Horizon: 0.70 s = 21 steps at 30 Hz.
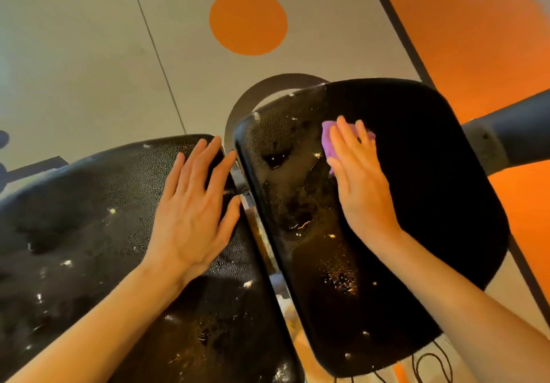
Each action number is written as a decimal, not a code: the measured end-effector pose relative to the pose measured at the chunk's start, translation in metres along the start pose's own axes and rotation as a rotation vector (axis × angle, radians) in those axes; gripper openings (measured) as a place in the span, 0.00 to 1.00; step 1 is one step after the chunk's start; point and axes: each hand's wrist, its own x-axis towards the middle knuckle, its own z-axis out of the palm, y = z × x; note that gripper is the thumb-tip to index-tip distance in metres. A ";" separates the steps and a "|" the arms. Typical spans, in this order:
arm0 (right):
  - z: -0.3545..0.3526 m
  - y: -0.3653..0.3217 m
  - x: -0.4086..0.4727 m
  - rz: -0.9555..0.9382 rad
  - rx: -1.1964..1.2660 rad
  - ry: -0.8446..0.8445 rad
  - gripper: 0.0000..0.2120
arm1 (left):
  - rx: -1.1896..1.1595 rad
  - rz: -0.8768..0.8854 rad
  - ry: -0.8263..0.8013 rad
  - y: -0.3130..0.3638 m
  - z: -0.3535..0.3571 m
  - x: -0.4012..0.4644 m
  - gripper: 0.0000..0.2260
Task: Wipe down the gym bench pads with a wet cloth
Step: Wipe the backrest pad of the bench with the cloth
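Two black textured bench pads fill the lower view, split by a narrow gap. On the left pad my left hand lies flat, fingers spread, near the pad's far right corner, holding nothing. On the right pad my right hand presses a purple cloth flat under its palm and fingers. Only the cloth's far left part shows past the fingers. Both pads carry wet streaks and small white flecks; the right half of the right pad looks dark and even.
Metal frame parts show in the gap between the pads. A curved grey bracket sits beyond the right pad, and a thick grey bar juts out at right. The floor is grey with orange circles and an orange area.
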 end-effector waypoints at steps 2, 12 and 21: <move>0.000 -0.008 0.058 0.049 0.026 0.034 0.22 | -0.010 0.001 0.000 -0.002 0.006 -0.002 0.27; 0.005 -0.009 -0.002 -0.012 -0.012 0.002 0.23 | -0.012 0.002 0.033 -0.005 0.012 -0.004 0.26; 0.009 -0.026 -0.048 -0.034 -0.055 -0.061 0.24 | -0.020 0.004 0.046 -0.004 0.013 -0.004 0.26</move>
